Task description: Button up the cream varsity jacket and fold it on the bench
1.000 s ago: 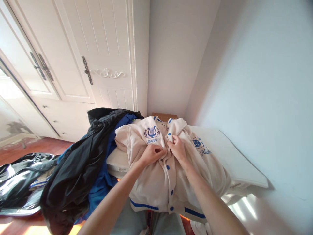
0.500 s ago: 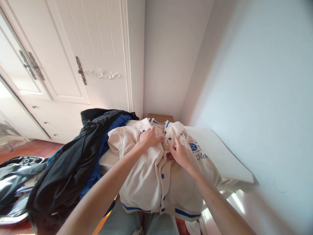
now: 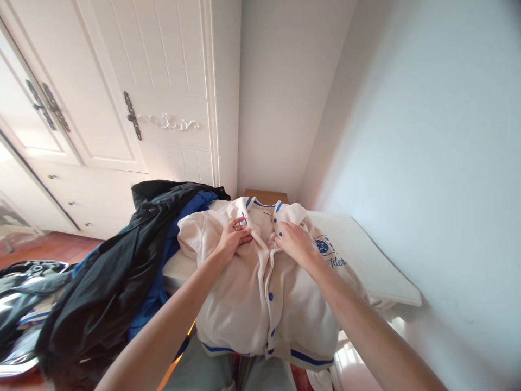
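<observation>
The left hand (image 3: 234, 237) curls over one front panel (image 3: 228, 296), its grip impossible to tell, while the right hand (image 3: 296, 240) pinches the snap edge (image 3: 275, 307) of the cream jacket (image 3: 303, 301), apparently arranging its upper front, which calls for steady edges, on a white tabletop (image 3: 380, 260) between wardrobe (image 3: 171, 65) and wall (image 3: 431, 136).

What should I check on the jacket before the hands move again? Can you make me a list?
1. Jacket front side up: ok, its snaps and lettering show.
2. Left hand at the jacket: ok, it is at the upper front.
3. Right hand at the jacket: ok, it is by the snap edge.
4. Front closed below the collar: not ok, a gap shows.
5. Lower snaps fastened: cannot tell.
6. Black coat away from both hands: ok.
</observation>
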Demonstrator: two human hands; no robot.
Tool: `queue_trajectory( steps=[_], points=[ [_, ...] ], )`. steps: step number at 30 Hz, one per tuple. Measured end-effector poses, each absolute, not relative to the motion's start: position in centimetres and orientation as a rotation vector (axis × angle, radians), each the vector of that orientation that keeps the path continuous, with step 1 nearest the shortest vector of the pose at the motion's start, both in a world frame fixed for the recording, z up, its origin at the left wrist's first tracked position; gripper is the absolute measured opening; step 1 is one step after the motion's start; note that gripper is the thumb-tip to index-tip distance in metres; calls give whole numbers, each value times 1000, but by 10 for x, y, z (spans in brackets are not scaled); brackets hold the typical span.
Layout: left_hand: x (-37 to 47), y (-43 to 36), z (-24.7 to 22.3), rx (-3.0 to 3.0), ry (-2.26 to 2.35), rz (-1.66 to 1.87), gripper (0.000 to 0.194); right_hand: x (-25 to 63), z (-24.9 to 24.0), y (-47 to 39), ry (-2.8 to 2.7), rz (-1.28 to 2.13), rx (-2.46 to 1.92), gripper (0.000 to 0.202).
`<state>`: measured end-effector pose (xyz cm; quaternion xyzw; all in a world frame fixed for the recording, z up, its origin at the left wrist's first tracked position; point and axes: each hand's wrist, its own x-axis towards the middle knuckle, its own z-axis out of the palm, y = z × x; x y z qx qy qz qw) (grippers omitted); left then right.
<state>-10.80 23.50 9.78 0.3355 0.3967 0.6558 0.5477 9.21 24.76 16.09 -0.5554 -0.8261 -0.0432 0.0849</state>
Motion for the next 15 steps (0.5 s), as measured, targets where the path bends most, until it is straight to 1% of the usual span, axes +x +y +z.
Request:
queue_trajectory(
  steps=[2,5,8,10,12,13,15],
  points=[
    [-108,237,94,776,864,1565,51,91,165,257,-2520,-9,-1640,15],
    [-109,239,91,737,779,1538,52,94,167,271,-2418,222,-1575,11],
    [-112,238,90,684,670,1513,52,98,164,281,-2289,399,-1524,19],
    [-114,236,89,647,617,1480,50,99,159,285,-2013,720,-1412,28],
    [-115,235,89,613,607,1450,49,98,152,287,-1630,1103,-1187,35],
    [-115,235,89,601,613,1446,48,97,149,287,-1475,1244,-1077,38],
    [-115,234,89,593,628,1451,48,94,142,288,-1344,1401,-949,40]
  ],
)
